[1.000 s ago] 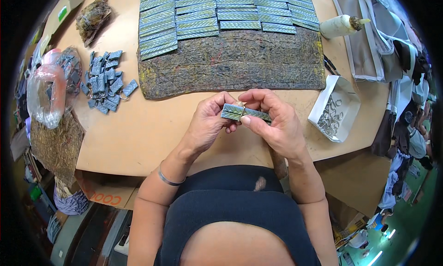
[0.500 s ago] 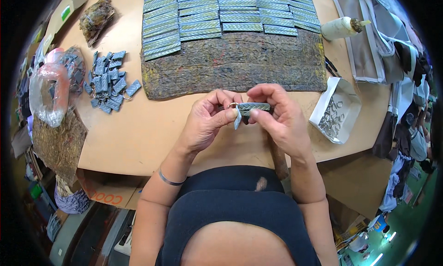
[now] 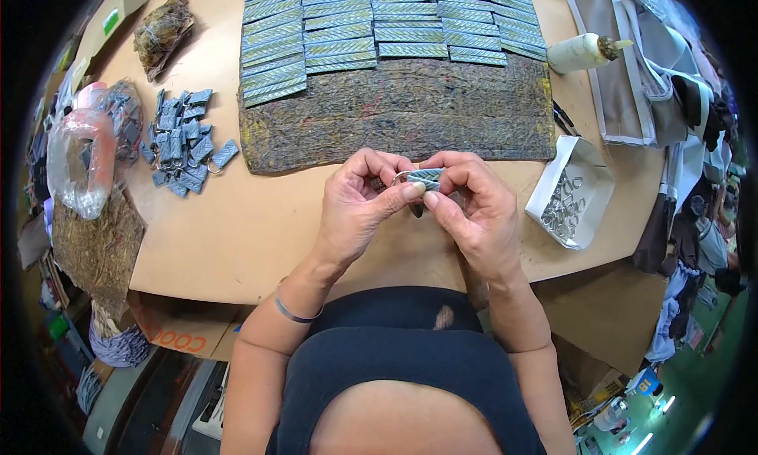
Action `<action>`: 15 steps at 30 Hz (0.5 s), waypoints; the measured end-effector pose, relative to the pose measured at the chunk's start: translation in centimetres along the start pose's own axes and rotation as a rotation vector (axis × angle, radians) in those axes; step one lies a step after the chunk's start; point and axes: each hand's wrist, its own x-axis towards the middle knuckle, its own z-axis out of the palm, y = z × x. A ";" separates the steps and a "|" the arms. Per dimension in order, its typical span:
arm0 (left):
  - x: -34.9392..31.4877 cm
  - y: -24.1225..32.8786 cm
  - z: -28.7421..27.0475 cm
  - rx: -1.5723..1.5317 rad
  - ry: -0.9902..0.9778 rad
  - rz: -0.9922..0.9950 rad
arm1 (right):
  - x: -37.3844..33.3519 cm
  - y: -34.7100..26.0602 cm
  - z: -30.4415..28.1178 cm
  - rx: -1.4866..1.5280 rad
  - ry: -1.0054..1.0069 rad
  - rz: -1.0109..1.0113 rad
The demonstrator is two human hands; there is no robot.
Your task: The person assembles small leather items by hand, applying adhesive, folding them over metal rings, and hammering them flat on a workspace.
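A short blue-green strip with a woven-looking pattern [image 3: 427, 175] is pinched between my two hands above the near part of the table. A thin metal ring [image 3: 400, 176] sits at its left end. My left hand [image 3: 351, 206] is closed, its thumb pressing on the strip beside the ring. From the other side, my right hand [image 3: 480, 210] grips the strip's right end between thumb and fingers. The strip looks folded over the ring, but fingers hide part of it. Just under the fingertips shows a small dark thing [image 3: 417, 210] that I cannot make out.
Rows of similar strips [image 3: 339, 44] lie on a mottled mat [image 3: 395, 123]. Left of it are a pile of folded strips with rings [image 3: 185, 143] and a plastic bag [image 3: 83, 163]. To the right stand a white box of metal rings [image 3: 596, 190] and a glue bottle [image 3: 576, 54].
My right hand has closed in toward the left. The strip stretched out to the right before, with a flap hanging below the ring; now it looks shorter, and that flap no longer hangs down.
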 end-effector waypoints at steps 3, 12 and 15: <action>0.2 0.1 -0.4 -0.043 0.012 -0.047 | 0.1 -0.1 -0.1 0.076 0.009 -0.014; 0.1 0.1 -0.2 -0.080 0.059 -0.041 | -0.2 -0.6 -0.8 0.254 0.029 0.207; 0.1 0.1 -0.3 0.018 0.059 -0.017 | -0.2 -0.7 -0.7 0.246 0.039 0.193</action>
